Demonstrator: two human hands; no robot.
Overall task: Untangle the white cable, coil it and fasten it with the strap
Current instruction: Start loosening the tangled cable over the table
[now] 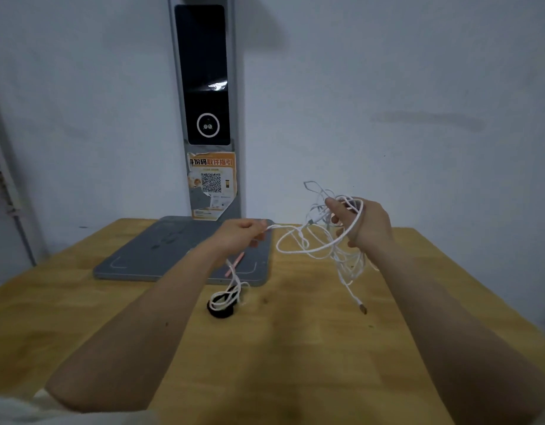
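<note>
Above the light wooden table (295,348), the right hand (364,223) grips the tangled white cable (308,243), the left hand (242,233) pinches one strand; its tail lies on the black looped strap (220,311).

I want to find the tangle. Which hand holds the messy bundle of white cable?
The right hand grips the tangled bundle of thin white cable, loops and a plug end hanging below. The left hand pinches only one strand.
</note>
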